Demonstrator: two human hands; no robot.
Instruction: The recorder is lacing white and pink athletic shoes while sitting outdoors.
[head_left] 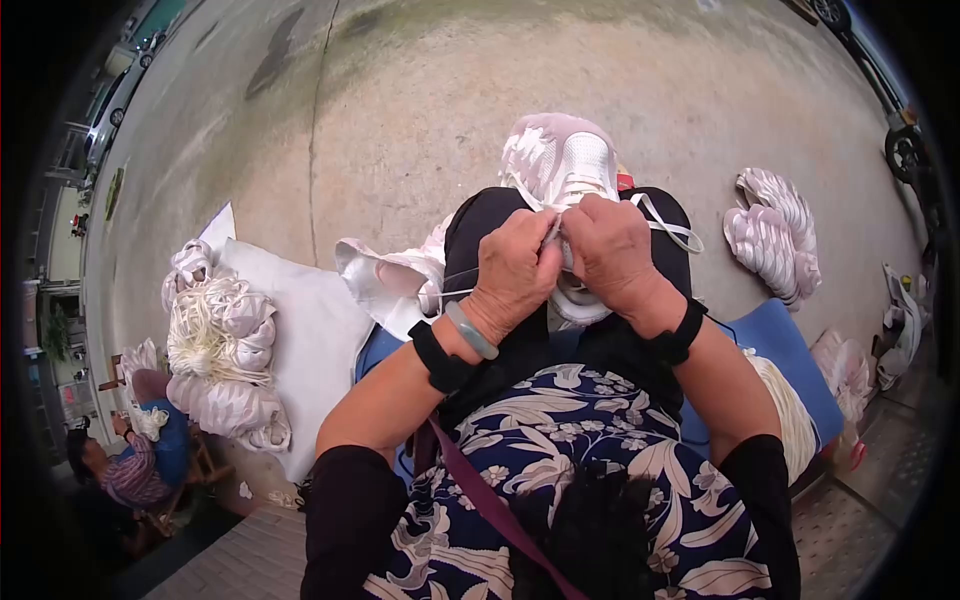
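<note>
In the head view, your left hand (517,262) and right hand (612,248) meet over the pink-and-white shoe (558,160) between your knees, its toe pointing away from you. Both grips are narrow, fingers curled and seemingly pinching the white lace (680,232), though your knuckles hide most of the fingertips. The work on this shoe looks partway along: lace lies at its front, while a loose loop hangs by your right knee; I cannot tell how many holes are filled. A second shoe (395,278) lies beside your left knee, its state unclear. Farther out, shoes are heaped at left (225,400) on a pale sheet (310,345) and at right on the concrete (450,90). Your knees hem the hands in at both sides; the widest open room is ahead, beyond the toe
</note>
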